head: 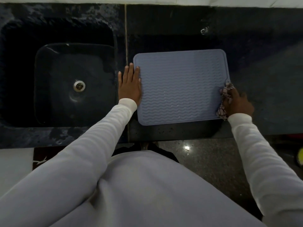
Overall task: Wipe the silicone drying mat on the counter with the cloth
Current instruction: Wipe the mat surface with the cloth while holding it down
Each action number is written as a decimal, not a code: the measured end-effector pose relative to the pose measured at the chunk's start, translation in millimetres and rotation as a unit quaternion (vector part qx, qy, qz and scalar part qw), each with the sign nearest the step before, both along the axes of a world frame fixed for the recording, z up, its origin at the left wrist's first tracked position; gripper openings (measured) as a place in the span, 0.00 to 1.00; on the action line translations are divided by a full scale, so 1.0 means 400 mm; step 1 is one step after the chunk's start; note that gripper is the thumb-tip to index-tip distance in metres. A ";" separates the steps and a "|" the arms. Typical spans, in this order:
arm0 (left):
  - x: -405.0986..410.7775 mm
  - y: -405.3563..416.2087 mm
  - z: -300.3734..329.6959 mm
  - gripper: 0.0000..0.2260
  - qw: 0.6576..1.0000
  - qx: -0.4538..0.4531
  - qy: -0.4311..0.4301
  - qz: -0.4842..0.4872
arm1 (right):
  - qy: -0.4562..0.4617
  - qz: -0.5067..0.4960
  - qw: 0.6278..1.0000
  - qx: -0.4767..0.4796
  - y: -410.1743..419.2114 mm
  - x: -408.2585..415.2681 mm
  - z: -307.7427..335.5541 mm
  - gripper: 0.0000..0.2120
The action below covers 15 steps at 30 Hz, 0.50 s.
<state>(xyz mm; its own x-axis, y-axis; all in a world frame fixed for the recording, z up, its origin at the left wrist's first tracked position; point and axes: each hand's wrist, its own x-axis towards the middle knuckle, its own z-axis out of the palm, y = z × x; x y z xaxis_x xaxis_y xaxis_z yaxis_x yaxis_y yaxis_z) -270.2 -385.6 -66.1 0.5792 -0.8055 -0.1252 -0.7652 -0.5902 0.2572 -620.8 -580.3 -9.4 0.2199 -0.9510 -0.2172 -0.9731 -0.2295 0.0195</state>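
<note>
A grey-blue silicone drying mat (180,86) with wavy ridges lies flat on the dark counter, right of the sink. My left hand (130,84) rests flat with straight fingers on the mat's left edge, half on the counter. My right hand (237,102) grips a bunched checked cloth (225,99) at the mat's right edge, the cloth touching the mat's lower right side. A few wet glints show on the ridges near the mat's middle.
A deep black sink (65,82) with a metal drain (79,85) sits to the left. The dark counter (262,66) stretches right and behind the mat, with a small wet spot (204,30) at the back. The counter's front edge runs just below the mat.
</note>
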 end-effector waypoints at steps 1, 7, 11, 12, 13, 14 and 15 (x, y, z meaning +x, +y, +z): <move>0.000 0.001 0.001 0.24 1.000 -0.002 0.001 -0.001 | -0.002 -0.004 1.000 0.003 -0.001 0.004 0.000 0.20; 0.000 0.003 0.003 0.24 1.000 -0.011 0.007 0.002 | -0.023 -0.016 1.000 -0.006 0.037 0.058 0.051 0.20; -0.002 0.003 -0.001 0.24 1.000 -0.015 0.009 0.007 | -0.127 0.056 0.989 -0.045 0.161 0.170 0.104 0.18; -0.004 0.003 -0.002 0.24 1.000 -0.017 0.010 0.006 | -0.150 0.079 0.985 -0.026 0.196 0.209 0.109 0.18; -0.005 0.002 -0.002 0.24 1.000 -0.018 0.011 0.005 | -0.171 0.105 0.980 -0.005 0.234 0.250 0.113 0.18; -0.005 0.000 -0.002 0.24 1.000 -0.017 0.011 0.004 | -0.188 0.136 0.972 0.013 0.275 0.292 0.111 0.18; -0.004 -0.001 -0.003 0.24 1.000 -0.014 0.009 0.003 | -0.201 0.180 0.962 0.024 0.318 0.333 0.103 0.19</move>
<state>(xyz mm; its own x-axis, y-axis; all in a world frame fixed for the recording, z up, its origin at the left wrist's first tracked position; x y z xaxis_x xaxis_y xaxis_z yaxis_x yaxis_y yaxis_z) -271.9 -386.1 -67.4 0.5817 -0.8054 -0.1140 -0.7565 -0.5872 0.2879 -487.8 -453.2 31.6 0.6094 -0.7881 -0.0868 -0.7564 -0.5450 -0.3617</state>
